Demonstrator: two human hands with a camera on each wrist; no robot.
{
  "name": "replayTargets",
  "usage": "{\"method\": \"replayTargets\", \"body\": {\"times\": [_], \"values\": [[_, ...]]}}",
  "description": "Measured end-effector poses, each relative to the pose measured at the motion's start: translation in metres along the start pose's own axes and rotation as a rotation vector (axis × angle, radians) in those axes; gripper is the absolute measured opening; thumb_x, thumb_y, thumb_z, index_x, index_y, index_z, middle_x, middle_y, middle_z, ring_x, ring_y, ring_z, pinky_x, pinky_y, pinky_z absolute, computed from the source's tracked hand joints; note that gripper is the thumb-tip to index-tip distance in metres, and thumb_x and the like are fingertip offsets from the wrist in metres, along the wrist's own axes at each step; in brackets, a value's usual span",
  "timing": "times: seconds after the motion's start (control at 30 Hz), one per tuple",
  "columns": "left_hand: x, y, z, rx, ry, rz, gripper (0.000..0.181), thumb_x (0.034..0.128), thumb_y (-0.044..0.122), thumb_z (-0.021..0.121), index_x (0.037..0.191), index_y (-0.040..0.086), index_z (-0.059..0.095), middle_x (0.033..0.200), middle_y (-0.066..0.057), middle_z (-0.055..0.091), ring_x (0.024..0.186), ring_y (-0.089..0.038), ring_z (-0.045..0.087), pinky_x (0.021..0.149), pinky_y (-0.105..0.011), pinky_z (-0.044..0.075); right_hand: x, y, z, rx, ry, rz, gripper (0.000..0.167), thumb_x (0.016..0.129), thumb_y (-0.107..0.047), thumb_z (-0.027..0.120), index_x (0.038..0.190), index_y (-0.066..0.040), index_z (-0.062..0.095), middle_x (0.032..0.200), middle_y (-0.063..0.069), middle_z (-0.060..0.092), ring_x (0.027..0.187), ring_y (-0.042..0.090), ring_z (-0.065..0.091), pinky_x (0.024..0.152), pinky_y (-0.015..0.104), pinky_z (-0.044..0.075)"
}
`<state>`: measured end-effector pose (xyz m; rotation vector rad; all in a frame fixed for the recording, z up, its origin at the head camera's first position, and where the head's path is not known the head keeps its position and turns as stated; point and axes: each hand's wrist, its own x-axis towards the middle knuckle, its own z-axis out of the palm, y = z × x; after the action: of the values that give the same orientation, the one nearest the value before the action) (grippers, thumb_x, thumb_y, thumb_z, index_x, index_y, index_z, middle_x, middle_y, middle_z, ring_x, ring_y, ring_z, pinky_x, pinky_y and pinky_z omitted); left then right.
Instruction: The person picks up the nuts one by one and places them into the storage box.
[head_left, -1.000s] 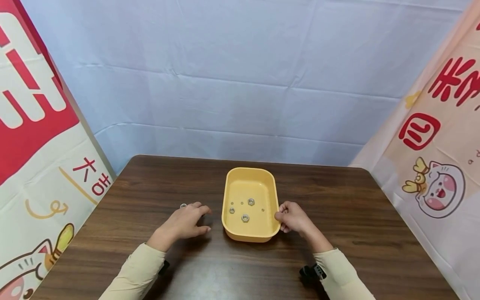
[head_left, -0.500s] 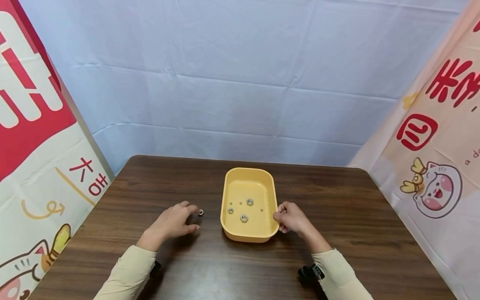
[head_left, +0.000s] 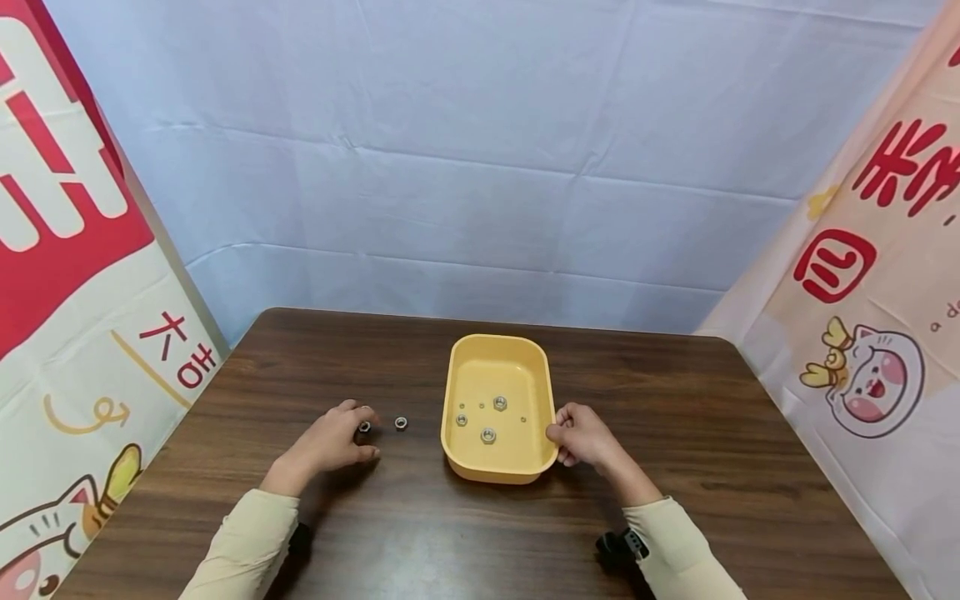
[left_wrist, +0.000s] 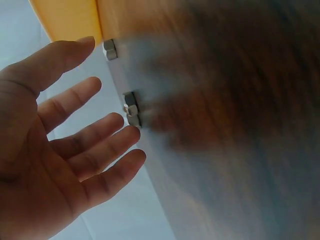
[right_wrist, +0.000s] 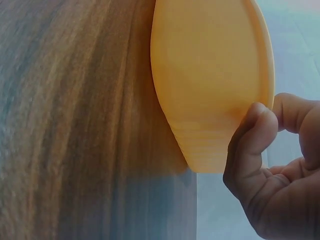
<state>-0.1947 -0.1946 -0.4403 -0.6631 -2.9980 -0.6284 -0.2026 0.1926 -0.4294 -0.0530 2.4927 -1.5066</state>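
A yellow tray [head_left: 498,457] on the table holds several metal hex nuts of different sizes, among them a large nut [head_left: 489,436]. My right hand [head_left: 588,435] pinches the tray's right rim between thumb and curled forefinger, as the right wrist view shows. Left of the tray, a nut [head_left: 401,423] lies by itself on the wood. My left hand [head_left: 326,443] hovers with spread, relaxed fingers around another nut [head_left: 365,427]. In the left wrist view its palm is bare, with one nut [left_wrist: 109,50] near the thumb and what looks like two overlapping nuts [left_wrist: 130,107] beyond the fingertips.
A dark wood table [head_left: 660,383] carries everything. Behind it hangs a pale blue cloth [head_left: 465,167], with printed banners [head_left: 862,367] at both sides. Dark wrist devices [head_left: 622,546] are strapped near the cuffs.
My left hand has drawn away leftward from the tray, leaving a nut uncovered on the table and reaching another one. My right hand stays on the rim, and the nuts in the tray look the same.
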Motion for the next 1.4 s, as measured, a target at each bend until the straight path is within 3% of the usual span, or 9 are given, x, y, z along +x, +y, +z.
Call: {"method": "replayTargets", "body": {"times": [0.13, 0.37, 0.5, 0.77, 0.97, 1.17, 1.27, 1.4], "values": [[0.002, -0.006, 0.0, -0.044, 0.029, -0.066, 0.038, 0.0663, 0.017, 0.083, 0.097, 0.008, 0.064, 0.093, -0.008, 0.058, 0.085, -0.024, 0.056, 0.073, -0.041, 0.049, 0.0, 0.0, 0.0, 0.001, -0.002, 0.0, 0.009, 0.08, 0.0, 0.053, 0.088, 0.003, 0.049, 0.066, 0.016, 0.055, 0.045, 0.017, 0.053, 0.04, 0.028, 0.048], [0.005, -0.01, -0.002, -0.178, 0.067, -0.29, 0.036, 0.0585, 0.014, 0.085, 0.082, 0.005, 0.059, 0.068, 0.0, 0.054, 0.064, -0.017, 0.049, 0.061, -0.034, 0.044, -0.001, -0.002, 0.0, -0.001, -0.006, -0.002, 0.009, 0.08, 0.0, 0.053, 0.088, 0.003, 0.049, 0.067, 0.016, 0.055, 0.045, 0.018, 0.053, 0.04, 0.028, 0.048], [0.008, -0.014, 0.0, -0.232, 0.067, -0.354, 0.036, 0.0584, 0.017, 0.086, 0.082, 0.005, 0.061, 0.068, 0.002, 0.056, 0.065, -0.016, 0.05, 0.062, -0.033, 0.044, -0.002, -0.001, 0.0, -0.001, -0.005, 0.001, 0.009, 0.08, 0.001, 0.052, 0.088, 0.003, 0.049, 0.066, 0.016, 0.055, 0.045, 0.017, 0.052, 0.04, 0.027, 0.048], [0.014, -0.016, 0.0, -0.248, 0.004, -0.376, 0.036, 0.0594, 0.014, 0.085, 0.088, 0.008, 0.065, 0.071, 0.001, 0.059, 0.068, -0.017, 0.051, 0.067, -0.036, 0.045, -0.001, -0.001, 0.001, 0.009, -0.006, 0.002, 0.009, 0.079, 0.001, 0.052, 0.087, 0.003, 0.048, 0.067, 0.017, 0.055, 0.045, 0.017, 0.052, 0.04, 0.027, 0.047], [0.017, -0.017, 0.002, -0.254, -0.013, -0.367, 0.033, 0.0564, 0.006, 0.085, 0.083, 0.008, 0.065, 0.065, 0.003, 0.054, 0.06, -0.015, 0.05, 0.059, -0.03, 0.044, 0.0, 0.0, 0.002, 0.01, -0.009, 0.01, 0.009, 0.079, 0.001, 0.052, 0.087, 0.003, 0.048, 0.067, 0.018, 0.055, 0.045, 0.016, 0.053, 0.04, 0.026, 0.047], [0.019, -0.016, 0.003, -0.267, -0.01, -0.386, 0.022, 0.0638, 0.005, 0.08, 0.076, 0.007, 0.062, 0.059, 0.004, 0.054, 0.052, -0.013, 0.051, 0.051, -0.027, 0.045, -0.001, 0.001, 0.001, 0.009, 0.002, 0.009, 0.009, 0.079, 0.001, 0.052, 0.087, 0.003, 0.048, 0.067, 0.018, 0.055, 0.045, 0.017, 0.052, 0.039, 0.027, 0.047], [0.019, -0.016, 0.002, -0.339, -0.004, -0.439, 0.021, 0.0684, 0.005, 0.078, 0.075, 0.005, 0.058, 0.058, 0.0, 0.055, 0.049, -0.013, 0.053, 0.048, -0.026, 0.047, -0.001, 0.001, 0.001, 0.011, 0.0, 0.007, 0.009, 0.079, 0.001, 0.052, 0.087, 0.003, 0.048, 0.067, 0.018, 0.055, 0.045, 0.016, 0.052, 0.039, 0.026, 0.047], [0.02, -0.015, 0.001, -0.549, 0.013, -0.516, 0.022, 0.0718, -0.001, 0.074, 0.081, 0.0, 0.053, 0.062, -0.007, 0.058, 0.051, -0.016, 0.058, 0.048, -0.028, 0.053, -0.001, 0.001, 0.001, 0.015, -0.01, 0.013, 0.008, 0.079, 0.002, 0.051, 0.087, 0.003, 0.047, 0.064, 0.015, 0.055, 0.044, 0.015, 0.052, 0.039, 0.026, 0.047]]}}
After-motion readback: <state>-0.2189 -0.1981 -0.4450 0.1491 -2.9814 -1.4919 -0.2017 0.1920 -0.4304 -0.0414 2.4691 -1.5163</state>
